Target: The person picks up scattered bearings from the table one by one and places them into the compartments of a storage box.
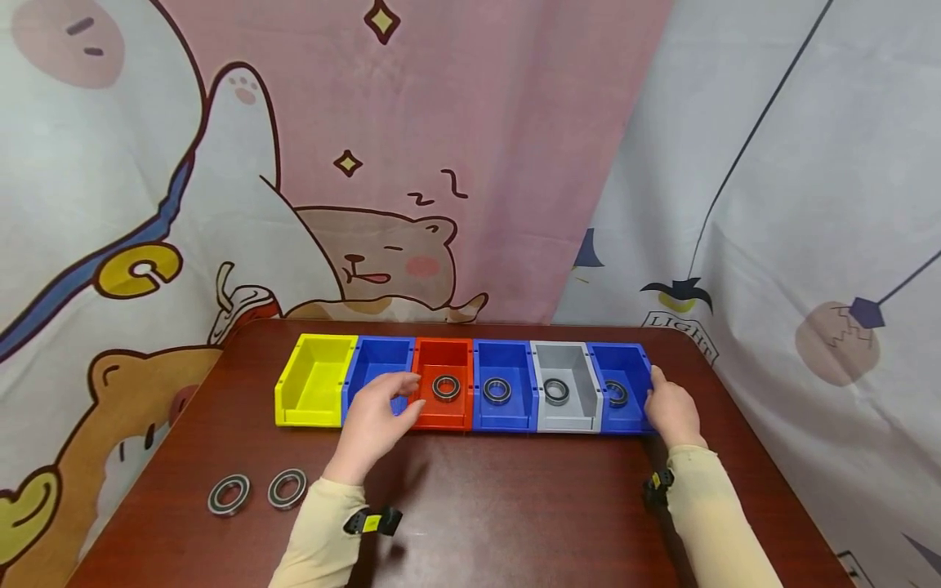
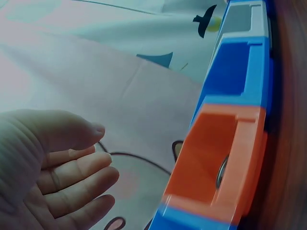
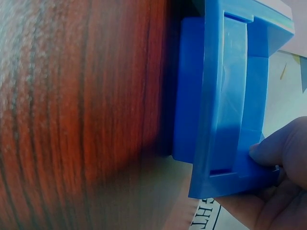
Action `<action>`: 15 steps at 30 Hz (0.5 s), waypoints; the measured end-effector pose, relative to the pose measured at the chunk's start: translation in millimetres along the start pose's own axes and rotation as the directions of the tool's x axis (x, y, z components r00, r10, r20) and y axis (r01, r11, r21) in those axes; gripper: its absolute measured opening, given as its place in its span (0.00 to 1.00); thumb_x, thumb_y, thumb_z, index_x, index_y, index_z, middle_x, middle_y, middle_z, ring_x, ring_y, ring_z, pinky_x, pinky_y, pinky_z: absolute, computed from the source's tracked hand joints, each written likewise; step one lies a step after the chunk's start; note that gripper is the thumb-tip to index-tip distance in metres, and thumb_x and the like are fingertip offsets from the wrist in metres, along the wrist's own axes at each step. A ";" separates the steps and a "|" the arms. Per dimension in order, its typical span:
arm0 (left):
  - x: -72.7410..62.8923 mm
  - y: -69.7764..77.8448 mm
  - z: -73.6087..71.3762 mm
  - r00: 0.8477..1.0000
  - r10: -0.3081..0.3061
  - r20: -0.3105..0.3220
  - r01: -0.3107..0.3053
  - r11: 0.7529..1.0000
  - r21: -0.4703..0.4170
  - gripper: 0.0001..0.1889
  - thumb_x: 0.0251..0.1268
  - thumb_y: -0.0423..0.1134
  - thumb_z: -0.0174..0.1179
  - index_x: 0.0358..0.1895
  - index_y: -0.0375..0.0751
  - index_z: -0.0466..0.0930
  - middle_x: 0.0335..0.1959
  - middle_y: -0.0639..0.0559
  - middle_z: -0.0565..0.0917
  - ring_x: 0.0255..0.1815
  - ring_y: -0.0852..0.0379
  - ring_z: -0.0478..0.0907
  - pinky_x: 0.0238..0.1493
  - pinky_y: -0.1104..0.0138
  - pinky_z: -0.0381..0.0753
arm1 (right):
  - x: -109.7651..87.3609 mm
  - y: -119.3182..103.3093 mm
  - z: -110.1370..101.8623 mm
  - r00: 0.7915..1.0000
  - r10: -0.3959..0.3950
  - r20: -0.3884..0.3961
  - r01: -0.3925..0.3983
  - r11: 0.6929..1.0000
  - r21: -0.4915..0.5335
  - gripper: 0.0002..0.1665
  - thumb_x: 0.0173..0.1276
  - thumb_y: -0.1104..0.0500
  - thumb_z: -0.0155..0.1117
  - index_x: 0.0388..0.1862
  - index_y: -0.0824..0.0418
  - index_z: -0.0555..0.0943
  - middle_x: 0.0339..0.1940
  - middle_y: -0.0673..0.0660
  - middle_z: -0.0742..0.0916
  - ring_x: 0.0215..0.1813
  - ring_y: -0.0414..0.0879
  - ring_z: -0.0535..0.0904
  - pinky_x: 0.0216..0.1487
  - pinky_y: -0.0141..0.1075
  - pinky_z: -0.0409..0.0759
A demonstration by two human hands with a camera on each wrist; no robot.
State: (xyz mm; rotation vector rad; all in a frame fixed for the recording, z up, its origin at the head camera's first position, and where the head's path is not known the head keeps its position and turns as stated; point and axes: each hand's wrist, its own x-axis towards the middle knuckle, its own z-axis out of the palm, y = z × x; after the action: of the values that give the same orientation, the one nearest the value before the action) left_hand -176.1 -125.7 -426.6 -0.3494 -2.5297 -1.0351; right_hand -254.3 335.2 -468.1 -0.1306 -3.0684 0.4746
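My left hand (image 1: 376,420) hovers over the front of the left blue bin (image 1: 382,353) and the red bin's edge, thumb and fingers apart, with nothing in them. At the far right, my right hand (image 1: 672,411) grips the side wall of the end blue bin (image 3: 230,96), its thumb on the inner face. Single ball bearings lie in several bins: one bearing (image 1: 435,389) in the red bin (image 1: 444,353), another bearing (image 1: 486,392) in the middle blue bin (image 1: 502,355), a third bearing (image 1: 567,395) in the grey bin (image 1: 559,357), and one more bearing (image 1: 625,394) in the end blue bin.
A yellow bin (image 1: 319,371) forms the left end of the joined row. Two more bearings lie on the brown table (image 1: 507,506), a left one (image 1: 214,498) and a right one (image 1: 274,492), near my left forearm. A printed curtain (image 1: 515,163) hangs behind the table.
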 end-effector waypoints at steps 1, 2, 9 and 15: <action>-2.0 -2.4 -3.4 1.000 -0.002 -0.006 0.002 1.000 0.000 0.19 0.55 0.34 0.72 0.52 0.39 0.84 0.43 0.48 0.86 0.44 0.51 0.83 0.49 0.54 0.82 | -0.2 -0.1 -0.2 1.000 0.000 0.002 0.000 1.000 0.002 0.33 0.73 0.67 0.49 0.73 0.78 0.55 0.53 0.82 0.77 0.49 0.74 0.78 0.50 0.62 0.75; -4.1 -5.3 -6.5 1.000 -0.004 -0.011 0.004 1.000 0.005 0.19 0.55 0.34 0.73 0.52 0.38 0.84 0.43 0.48 0.86 0.44 0.51 0.83 0.49 0.54 0.82 | -0.4 -0.4 -0.4 1.000 -0.002 0.003 0.002 1.000 0.003 0.33 0.73 0.67 0.49 0.73 0.78 0.55 0.53 0.82 0.77 0.49 0.74 0.78 0.50 0.62 0.75; -19.8 -29.2 -29.1 1.000 -0.028 -0.007 0.029 0.997 0.075 0.22 0.53 0.32 0.73 0.53 0.34 0.82 0.43 0.44 0.86 0.43 0.47 0.83 0.46 0.52 0.83 | -0.8 -0.4 -0.2 1.000 -0.013 -0.003 0.013 1.000 0.001 0.33 0.73 0.67 0.49 0.72 0.79 0.56 0.51 0.82 0.78 0.47 0.73 0.78 0.48 0.62 0.76; -35.2 -46.6 -42.7 0.995 -0.097 0.012 0.095 0.988 0.122 0.22 0.55 0.33 0.72 0.55 0.33 0.81 0.45 0.42 0.85 0.44 0.45 0.83 0.45 0.51 0.84 | -0.6 0.7 0.6 0.999 -0.028 -0.022 0.028 1.000 -0.009 0.32 0.72 0.67 0.49 0.71 0.79 0.57 0.48 0.82 0.79 0.44 0.73 0.79 0.47 0.62 0.76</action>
State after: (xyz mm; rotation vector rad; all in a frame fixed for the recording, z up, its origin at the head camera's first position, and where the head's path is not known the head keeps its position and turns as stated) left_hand -150.8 -191.6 -442.8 -0.2048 -2.6333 -0.9106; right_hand -253.7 335.6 -468.9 -0.0921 -3.0466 0.4557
